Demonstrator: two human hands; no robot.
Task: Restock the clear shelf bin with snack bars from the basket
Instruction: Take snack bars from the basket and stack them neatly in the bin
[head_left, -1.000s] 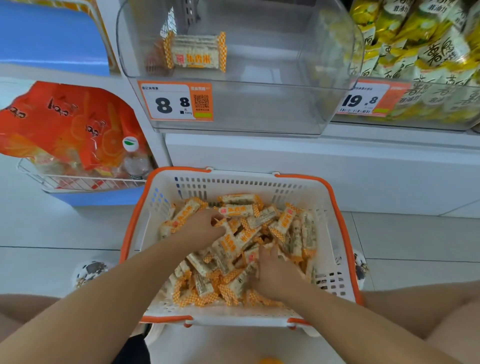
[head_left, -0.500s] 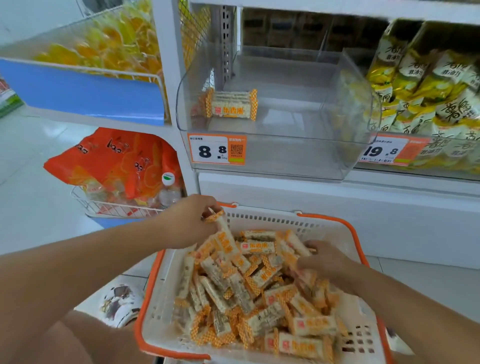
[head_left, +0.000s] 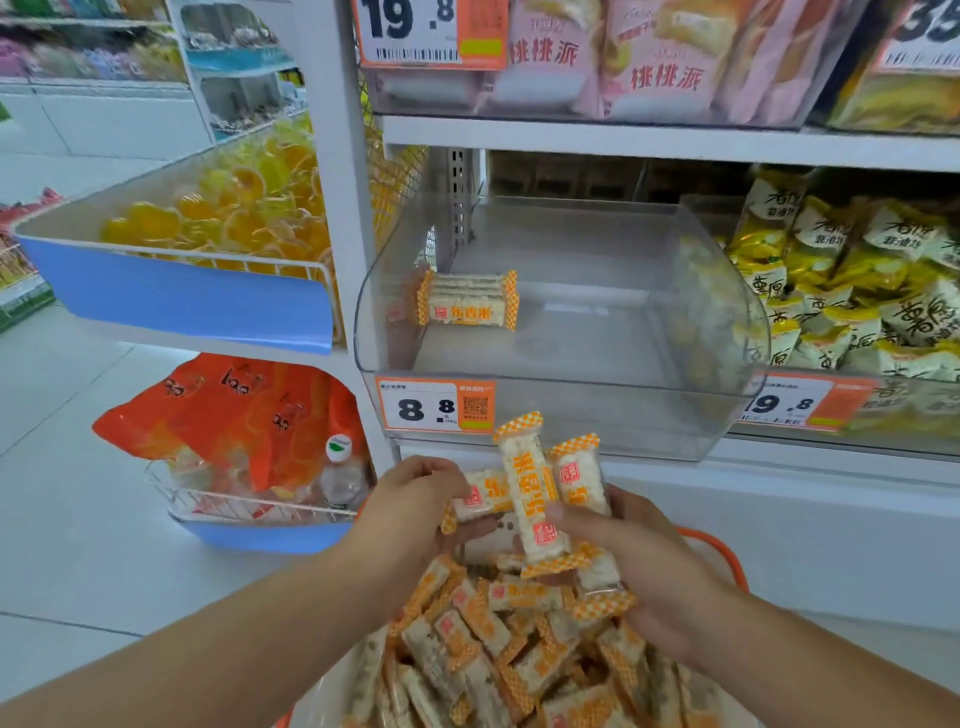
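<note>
Hands lifting snack bars (head_left: 527, 499) above the basket (head_left: 719, 556).
Left hand (head_left: 410, 506) and right hand (head_left: 644, 566) both grip a bunch of bars just below the clear bin (head_left: 561, 410), where one pack (head_left: 467, 301) lies at its left.

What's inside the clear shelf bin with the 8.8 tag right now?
Inside the clear plastic shelf bin, only a small stack of orange-and-white wrapped snack bars at the left; the rest of its floor shows bare. How many bars the stack holds cannot be told.
</note>
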